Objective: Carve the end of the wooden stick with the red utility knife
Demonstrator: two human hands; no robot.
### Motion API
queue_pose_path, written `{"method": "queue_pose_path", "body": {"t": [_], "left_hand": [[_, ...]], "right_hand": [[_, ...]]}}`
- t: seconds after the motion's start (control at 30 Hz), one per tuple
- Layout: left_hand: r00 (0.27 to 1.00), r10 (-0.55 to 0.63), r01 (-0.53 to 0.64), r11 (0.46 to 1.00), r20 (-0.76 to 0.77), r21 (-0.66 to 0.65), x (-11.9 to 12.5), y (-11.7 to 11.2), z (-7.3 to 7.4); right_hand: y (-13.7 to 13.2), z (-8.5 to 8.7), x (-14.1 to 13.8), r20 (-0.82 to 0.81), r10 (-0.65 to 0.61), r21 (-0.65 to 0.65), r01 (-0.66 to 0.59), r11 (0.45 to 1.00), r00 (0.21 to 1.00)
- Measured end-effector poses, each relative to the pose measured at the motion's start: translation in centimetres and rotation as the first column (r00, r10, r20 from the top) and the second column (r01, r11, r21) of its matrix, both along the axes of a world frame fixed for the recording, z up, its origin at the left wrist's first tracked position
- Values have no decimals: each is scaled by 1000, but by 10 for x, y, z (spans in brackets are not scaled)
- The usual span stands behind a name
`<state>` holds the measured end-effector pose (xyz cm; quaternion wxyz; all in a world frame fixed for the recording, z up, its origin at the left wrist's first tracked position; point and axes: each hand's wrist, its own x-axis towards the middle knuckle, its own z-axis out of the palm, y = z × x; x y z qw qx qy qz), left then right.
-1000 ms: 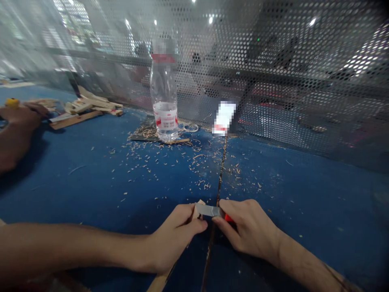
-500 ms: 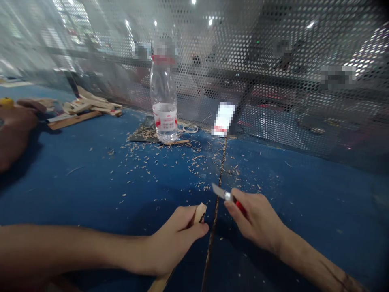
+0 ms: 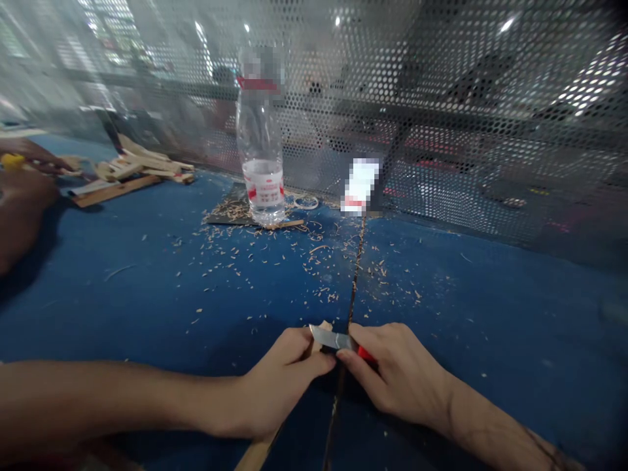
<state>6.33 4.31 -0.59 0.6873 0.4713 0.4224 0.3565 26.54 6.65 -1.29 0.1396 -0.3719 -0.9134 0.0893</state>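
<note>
My left hand (image 3: 282, 386) is closed around a pale wooden stick (image 3: 256, 453), whose cut tip pokes out between thumb and forefinger while its lower part runs toward the bottom edge. In my right hand (image 3: 397, 369) is a red-handled utility knife (image 3: 333, 338), gripped with the blade pointing left. That blade lies across the stick's tip, close to my left thumb. Whether the edge bites into the wood I cannot tell. Curled wood shavings (image 3: 324, 294) are scattered over the blue table (image 3: 147, 307) just beyond both hands.
A clear plastic bottle (image 3: 265, 190) stands on a dark sheet (image 3: 226, 212) strewn with shavings. Behind, a lit phone (image 3: 360, 186) leans against a perforated metal screen (image 3: 441, 144). Wooden pieces (image 3: 132, 170) are piled at left, near another person's hand (image 3: 24, 196) with something yellow.
My right hand has brought the knife left and down, from apart onto the stick's tip. My left hand keeps its hold almost in place. The other person's hand at left has shifted slightly.
</note>
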Motion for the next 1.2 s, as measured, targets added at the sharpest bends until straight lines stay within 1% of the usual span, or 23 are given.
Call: {"method": "queue_pose_path", "body": {"t": [0.1, 0.17, 0.33, 0.43, 0.5, 0.57, 0.63, 0.7, 0.77, 0.83, 0.93, 1.0, 1.1, 1.17, 1.2], "left_hand": [[999, 27, -27, 1000, -18, 0, 0, -1, 1], [998, 28, -26, 999, -54, 23, 0, -1, 2], [992, -24, 35, 995, -122, 93, -5, 1, 5], [987, -49, 66, 992, -153, 105, -6, 0, 7], [982, -65, 80, 994, -176, 79, -7, -3, 10], [978, -86, 96, 994, -188, 43, -8, -5, 13], [979, -105, 111, 994, -174, 21, -8, -7, 16], [981, -116, 121, 992, -156, 23, -8, -7, 19], [979, -118, 126, 991, -163, 35, -7, -5, 19], [980, -103, 118, 990, -172, 76, -7, -3, 18], [986, -79, 98, 986, -145, 131, -6, -1, 13], [988, -98, 113, 985, -120, 126, -5, -1, 10], [982, -123, 138, 985, -142, 99, -5, -1, 5], [978, -121, 138, 986, -167, 97, -6, 0, 2], [978, -116, 135, 986, -170, 102, -7, 0, 1]], "right_hand": [[4, -5, 4, 6, 16, 41, -17, 999, 1000], [6, -6, 6, 11, 8, 66, -8, 998, 1000], [8, -4, 9, 87, 13, 195, -30, 980, 996], [11, -2, 12, 122, 30, 238, -59, 969, 992], [17, -2, 18, 105, -15, 251, -12, 968, 994], [27, -4, 28, 61, -111, 253, 92, 963, 992], [35, -5, 36, 1, -207, 237, 201, 950, 978], [36, -3, 40, -50, -228, 196, 233, 953, 972], [29, 0, 35, -78, -187, 128, 196, 972, 979], [17, 5, 23, -75, -96, 70, 101, 992, 993], [-1, 9, 6, -59, 11, 6, -11, 1000, 998], [-7, 10, -2, -18, 20, -55, -21, 998, 1000], [-9, 9, -4, 47, 2, -163, 6, 987, 999], [-7, 9, -3, 51, -2, -194, 12, 981, 999], [-6, 8, -2, 47, 0, -184, 8, 983, 999]]}}
